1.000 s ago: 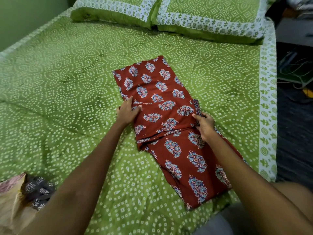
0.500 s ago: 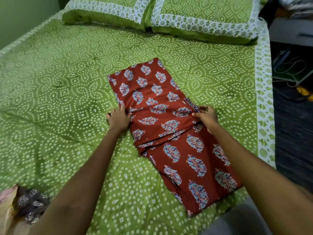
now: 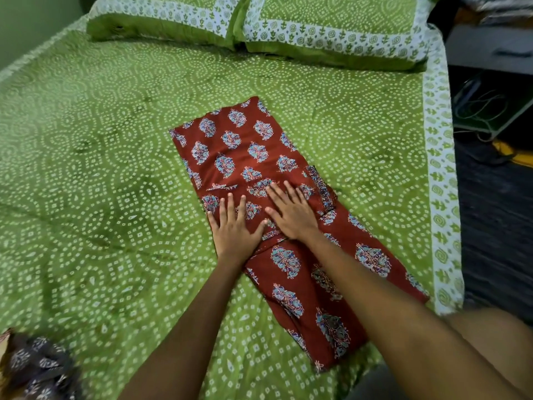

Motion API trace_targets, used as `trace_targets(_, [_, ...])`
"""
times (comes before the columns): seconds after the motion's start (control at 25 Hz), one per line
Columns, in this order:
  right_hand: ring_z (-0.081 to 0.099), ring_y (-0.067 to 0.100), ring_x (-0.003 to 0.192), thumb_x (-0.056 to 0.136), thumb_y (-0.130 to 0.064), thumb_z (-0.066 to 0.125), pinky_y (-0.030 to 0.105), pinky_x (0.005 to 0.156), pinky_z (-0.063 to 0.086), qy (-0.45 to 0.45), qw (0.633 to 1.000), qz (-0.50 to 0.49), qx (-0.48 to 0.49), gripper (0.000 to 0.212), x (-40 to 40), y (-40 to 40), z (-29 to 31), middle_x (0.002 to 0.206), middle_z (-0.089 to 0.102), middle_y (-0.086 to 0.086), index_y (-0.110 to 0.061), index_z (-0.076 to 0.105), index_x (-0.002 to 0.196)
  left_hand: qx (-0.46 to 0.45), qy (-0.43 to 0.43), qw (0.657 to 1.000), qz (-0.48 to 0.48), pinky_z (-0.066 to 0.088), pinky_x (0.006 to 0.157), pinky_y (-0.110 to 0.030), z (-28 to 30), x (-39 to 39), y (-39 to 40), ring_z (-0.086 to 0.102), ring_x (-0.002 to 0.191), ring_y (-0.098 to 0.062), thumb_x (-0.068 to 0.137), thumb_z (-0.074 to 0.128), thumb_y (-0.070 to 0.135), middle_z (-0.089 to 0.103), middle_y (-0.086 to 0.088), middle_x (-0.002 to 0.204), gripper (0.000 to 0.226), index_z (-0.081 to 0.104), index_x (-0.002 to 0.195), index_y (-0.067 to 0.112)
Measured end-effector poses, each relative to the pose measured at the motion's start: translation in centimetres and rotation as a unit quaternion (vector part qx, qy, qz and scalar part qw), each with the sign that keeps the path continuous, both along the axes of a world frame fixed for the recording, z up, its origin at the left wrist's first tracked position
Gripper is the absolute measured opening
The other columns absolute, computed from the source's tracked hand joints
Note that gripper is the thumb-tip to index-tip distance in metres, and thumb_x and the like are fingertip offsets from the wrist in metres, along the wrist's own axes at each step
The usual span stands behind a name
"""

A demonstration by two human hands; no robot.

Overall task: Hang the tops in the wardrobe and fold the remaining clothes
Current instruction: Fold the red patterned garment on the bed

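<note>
- Pressing flat on the folded middle of the red printed garment (image 3: 259, 168), the left hand (image 3: 235, 229) lies palm down with its fingers straight and spread, gripping nothing.
- The right hand (image 3: 291, 212) lies just beside it, also palm down with fingers extended on the cloth; the two thumbs nearly meet over the fold.
- That garment — rust red with blue-and-white leaf motifs — stretches diagonally across the bed (image 3: 101, 183), its far end toward the pillows and its near end reaching the bed's near right corner, close to the white border.
- A patterned trim piece shows at the garment's right edge, beside the right hand's fingers.
- Two green pillows (image 3: 317, 21) sit along the head edge of the bed.
- At the bed's near left corner lies a dark printed cloth (image 3: 37, 368) — blurred, possibly another garment.
</note>
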State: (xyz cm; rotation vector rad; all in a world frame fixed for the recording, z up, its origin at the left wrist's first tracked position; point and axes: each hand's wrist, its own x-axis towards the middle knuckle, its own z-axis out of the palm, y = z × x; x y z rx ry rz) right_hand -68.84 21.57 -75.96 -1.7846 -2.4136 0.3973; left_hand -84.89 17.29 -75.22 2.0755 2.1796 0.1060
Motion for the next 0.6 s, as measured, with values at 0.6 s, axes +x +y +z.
trace_targets(0.6, [-0.002,0.019,0.146,0.098,-0.053,0.016,0.035,0.118,-0.007,-0.064,0.990,-0.124,-0.011,0.070,10.9,-2.4,0.7,0.159,0.001,0.008,-0.009,0.002,0.150,-0.003,0.013,1.000,-0.013,-0.012,0.113,-0.047,0.7,1.1,-4.0,-0.002,0.146,-0.026,0.075,-0.005,0.070,0.004,-0.004,0.159,0.091,0.010,0.151,0.022])
